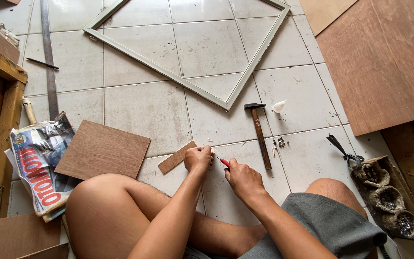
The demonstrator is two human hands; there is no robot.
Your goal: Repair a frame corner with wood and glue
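**A:** What have I got in hand down there?

**B:** On my feed, the narrow brown strip of wood (177,157) lies flat on the white tiled floor (149,108), just ahead of my knees. My left hand (198,158) is curled into a loose fist at the strip's three o'clock end, touching it. My right hand (243,181) is closed around a small red-handled tool (223,162), whose thin tip points toward the left fist; I can't tell what kind of tool it is.

**A:** And around the strip?

**B:** At nine o'clock from it, a square panel of brown plywood (102,149) lies flat, partly over a crumpled newspaper (39,163). At three o'clock, a hammer with a wooden handle and dark head (259,133) lies on the tiles, with a small scatter of nails (279,142) just beside it. At twelve o'clock sits a pale, grey-green wooden frame (188,86), turned cornerwise. Far at ten o'clock, a long steel ruler (49,57) and a dark pencil (42,63) lie side by side.
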